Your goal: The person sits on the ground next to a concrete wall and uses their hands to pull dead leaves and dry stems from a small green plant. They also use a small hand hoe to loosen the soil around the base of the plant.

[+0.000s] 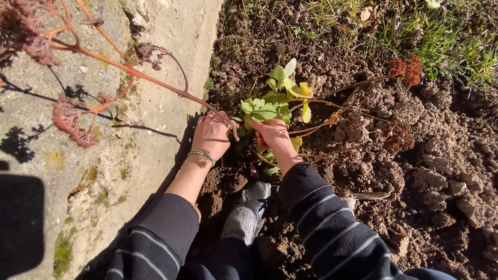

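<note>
Plant with fleshy green leaves sits low in the dug soil, right at the foot of the stone slab. I see my left hand closed around the base of a long reddish stem; that stem runs from the plant up and to the left, out over the slab, ending in dried brown flower heads. My right hand is closed on the plant's lower stems, just under the leaves, fingers curled in. The two hands are close together, the leaf cluster between and just above them.

Other thin dry stems lean out to the right across the soil toward a rusty flower head. The slab's edge runs top to bottom just left of the plant, so room is tight on that side. To the right and above, the loose earth is open as far as the grass. A grey shoe stands in the soil below the hands.
</note>
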